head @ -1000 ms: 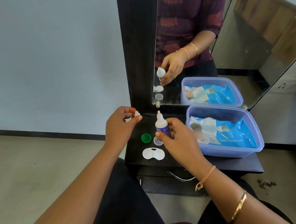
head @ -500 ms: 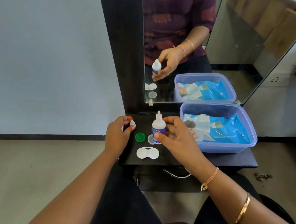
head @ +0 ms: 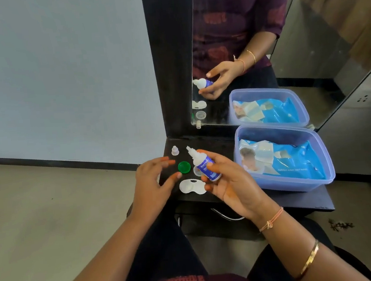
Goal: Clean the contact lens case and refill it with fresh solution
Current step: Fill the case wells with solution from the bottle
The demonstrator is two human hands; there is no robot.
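Note:
My right hand (head: pixel 227 181) grips a small white solution bottle (head: pixel 202 164) with a blue label, uncapped and tilted with its nozzle up and to the left. The bottle's small white cap (head: pixel 175 150) stands on the black shelf (head: pixel 216 145), behind my left hand. My left hand (head: pixel 152 182) hovers open over the shelf's left end, holding nothing. The white contact lens case (head: pixel 191 186) lies open between my hands. A green lid (head: pixel 184 167) lies behind it, and a clear lid (head: pixel 197 172) is partly hidden by the bottle.
A blue plastic tub (head: pixel 286 185) holding a blue wipes pack fills the shelf's right side. A mirror (head: pixel 250 43) rises behind the shelf and reflects my hand, the bottle and the tub. A pale wall and floor lie to the left.
My left hand has set the white cap down on the shelf and opened. My right hand has tilted the bottle to the left and drawn it nearer.

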